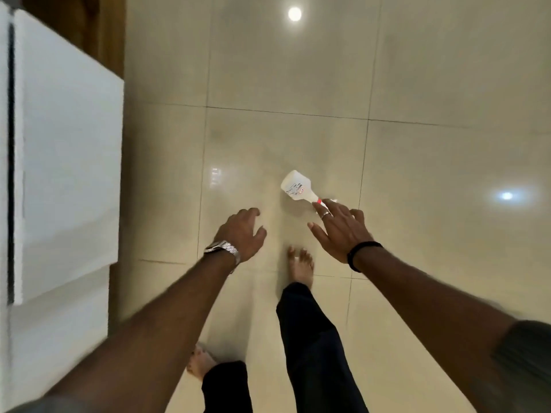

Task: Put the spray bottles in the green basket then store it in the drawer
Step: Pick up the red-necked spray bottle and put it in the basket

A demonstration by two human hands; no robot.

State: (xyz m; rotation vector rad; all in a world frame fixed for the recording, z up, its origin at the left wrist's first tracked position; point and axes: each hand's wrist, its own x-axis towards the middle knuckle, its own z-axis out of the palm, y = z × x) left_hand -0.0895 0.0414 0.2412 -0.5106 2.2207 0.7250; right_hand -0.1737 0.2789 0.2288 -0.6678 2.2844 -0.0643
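Note:
A white spray bottle (296,186) with a red collar lies on its side on the glossy cream floor tiles, its base pointing away and to the left. My right hand (340,231) hovers over the bottle's nozzle end with fingers spread, holding nothing; the nozzle is hidden behind the fingers. My left hand (241,234), with a metal watch at the wrist, is open over the bare floor to the left of the bottle. No green basket is in view.
A white cabinet with drawer fronts (65,174) stands along the left edge, with a brown wooden panel behind it. My bare feet (301,265) and dark trouser legs are on the tiles below the hands. Ceiling lights reflect in the floor.

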